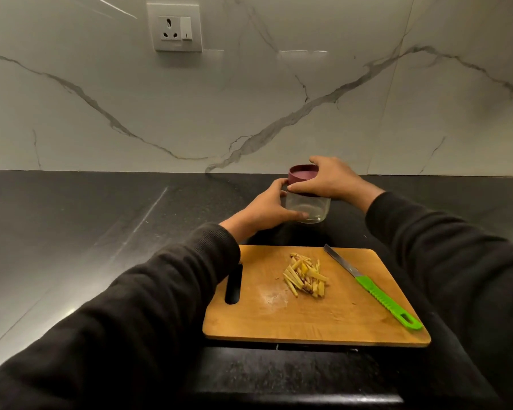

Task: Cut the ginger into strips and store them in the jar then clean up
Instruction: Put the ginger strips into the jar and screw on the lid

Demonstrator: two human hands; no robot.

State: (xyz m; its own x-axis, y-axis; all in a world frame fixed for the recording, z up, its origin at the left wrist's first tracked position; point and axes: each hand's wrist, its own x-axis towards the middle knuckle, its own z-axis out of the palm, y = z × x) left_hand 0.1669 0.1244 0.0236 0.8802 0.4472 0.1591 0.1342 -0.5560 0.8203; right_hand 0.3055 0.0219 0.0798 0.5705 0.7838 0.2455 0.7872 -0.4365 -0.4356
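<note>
A small clear glass jar point(311, 209) with a maroon lid point(301, 175) stands on the black counter behind the board. My left hand point(268, 207) grips the jar's glass body from the left. Over the lid, my right hand point(329, 179) curls its fingers round the rim. A pile of pale yellow ginger strips point(305, 276) lies in the middle of the wooden cutting board point(338, 318). A knife with a green handle point(388, 303) rests on the board's right side, blade pointing away from me.
The black stone counter point(86, 232) stretches left of the board. A white marble wall rises behind it, with a socket plate point(175, 28) high on the left. The board sits near the counter's front edge.
</note>
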